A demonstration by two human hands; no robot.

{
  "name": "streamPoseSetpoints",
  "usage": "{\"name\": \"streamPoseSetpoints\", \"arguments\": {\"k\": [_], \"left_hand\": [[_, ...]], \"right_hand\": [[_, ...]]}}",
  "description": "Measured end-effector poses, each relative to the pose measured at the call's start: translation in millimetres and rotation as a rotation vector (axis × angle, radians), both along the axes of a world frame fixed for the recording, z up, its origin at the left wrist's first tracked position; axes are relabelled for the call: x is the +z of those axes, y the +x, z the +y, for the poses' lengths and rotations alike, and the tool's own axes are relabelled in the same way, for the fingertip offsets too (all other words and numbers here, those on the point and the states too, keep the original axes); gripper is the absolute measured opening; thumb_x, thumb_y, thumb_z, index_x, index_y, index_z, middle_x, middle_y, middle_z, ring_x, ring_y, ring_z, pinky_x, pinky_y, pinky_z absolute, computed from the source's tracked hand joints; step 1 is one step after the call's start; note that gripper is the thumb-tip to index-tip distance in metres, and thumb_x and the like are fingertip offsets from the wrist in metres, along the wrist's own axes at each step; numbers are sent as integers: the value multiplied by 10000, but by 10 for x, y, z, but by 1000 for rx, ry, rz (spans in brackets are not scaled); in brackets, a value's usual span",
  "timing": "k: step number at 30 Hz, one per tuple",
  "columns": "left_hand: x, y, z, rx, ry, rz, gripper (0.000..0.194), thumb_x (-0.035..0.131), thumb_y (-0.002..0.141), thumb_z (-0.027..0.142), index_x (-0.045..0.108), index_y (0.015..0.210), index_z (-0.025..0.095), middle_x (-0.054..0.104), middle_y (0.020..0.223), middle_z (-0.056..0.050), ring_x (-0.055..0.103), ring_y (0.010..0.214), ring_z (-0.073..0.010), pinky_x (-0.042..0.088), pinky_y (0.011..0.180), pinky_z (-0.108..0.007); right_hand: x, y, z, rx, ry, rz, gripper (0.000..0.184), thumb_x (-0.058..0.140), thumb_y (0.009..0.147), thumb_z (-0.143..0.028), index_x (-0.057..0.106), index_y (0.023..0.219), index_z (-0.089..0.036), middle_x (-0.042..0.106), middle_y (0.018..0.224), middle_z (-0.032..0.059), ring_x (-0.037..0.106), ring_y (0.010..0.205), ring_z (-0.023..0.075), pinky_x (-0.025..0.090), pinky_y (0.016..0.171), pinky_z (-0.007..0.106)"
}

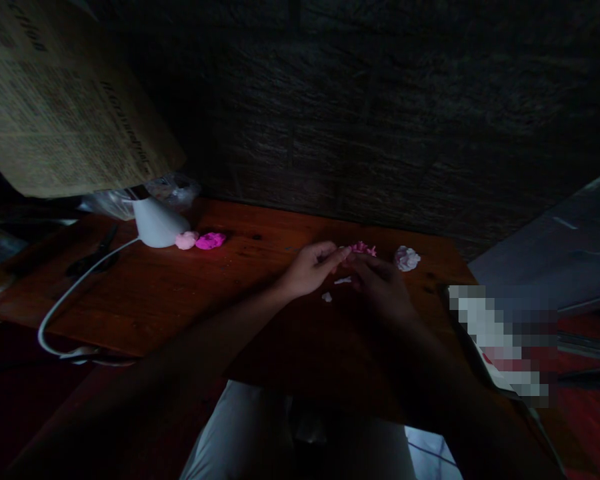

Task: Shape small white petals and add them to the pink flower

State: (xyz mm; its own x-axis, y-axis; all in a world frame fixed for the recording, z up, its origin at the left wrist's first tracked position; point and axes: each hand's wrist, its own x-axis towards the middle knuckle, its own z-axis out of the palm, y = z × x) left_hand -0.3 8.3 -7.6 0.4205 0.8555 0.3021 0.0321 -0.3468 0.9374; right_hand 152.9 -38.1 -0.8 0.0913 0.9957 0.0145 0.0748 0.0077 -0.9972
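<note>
My left hand [315,267] reaches over the wooden table, thumb and fingers pinched together. My right hand [380,283] meets it fingertip to fingertip, its fingers closed as well. Whatever lies between the fingertips is hidden by the fingers and the dim light. Right behind them shows a pink ruffled flower [363,249]; I cannot tell whether the fingers touch it. A pale flower [407,258] of the same ruffled look sits to the right of my right hand. Below the hands lie a thin pale strip [343,280] and a small pale scrap [327,297].
Farther left on the table [260,267] are a light pink lump [186,240] and a bright magenta lump [211,241], beside a white lamp base [159,223] with a newsprint shade [75,107]. Dark scissors [93,260] lie near its white cable [60,310]. A blurred-out device [500,343] rests at right.
</note>
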Motion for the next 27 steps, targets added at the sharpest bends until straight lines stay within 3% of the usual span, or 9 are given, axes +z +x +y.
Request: {"name": "streamPoseSetpoints", "arguments": {"k": [6, 17, 22, 27], "left_hand": [[14, 4, -9, -46, -100, -6, 450, 548, 877, 580, 551, 699, 167, 468, 602, 44, 424, 559, -80, 331, 549, -231], [21, 5, -20, -88, -129, -35, 421, 576, 877, 557, 592, 740, 159, 519, 628, 31, 490, 610, -89, 378, 594, -230], [20, -5, -21, -82, -33, -19, 377, 553, 899, 514, 569, 756, 165, 505, 655, 32, 488, 638, -95, 385, 620, -229], [25, -26, -10, -71, 72, 6, 337, 524, 922, 452, 552, 747, 166, 496, 680, 27, 474, 660, -97, 384, 644, -229]], "right_hand": [[-29, 21, 13, 15, -12, 165, 367, 783, 698, -548, 756, 790, -194, 572, 617, -27, 397, 538, 95, 288, 510, 246], [-62, 43, 40, 10, 21, 187, 327, 772, 732, -511, 744, 789, -190, 565, 610, -27, 393, 541, 92, 277, 509, 246], [-73, 30, 40, 4, 6, 238, 302, 783, 722, -481, 758, 834, -201, 640, 711, -7, 408, 552, 91, 292, 508, 243], [-25, -2, 15, 16, -8, 254, 326, 815, 675, -478, 755, 835, -200, 612, 685, -18, 399, 548, 87, 290, 499, 234]]}}
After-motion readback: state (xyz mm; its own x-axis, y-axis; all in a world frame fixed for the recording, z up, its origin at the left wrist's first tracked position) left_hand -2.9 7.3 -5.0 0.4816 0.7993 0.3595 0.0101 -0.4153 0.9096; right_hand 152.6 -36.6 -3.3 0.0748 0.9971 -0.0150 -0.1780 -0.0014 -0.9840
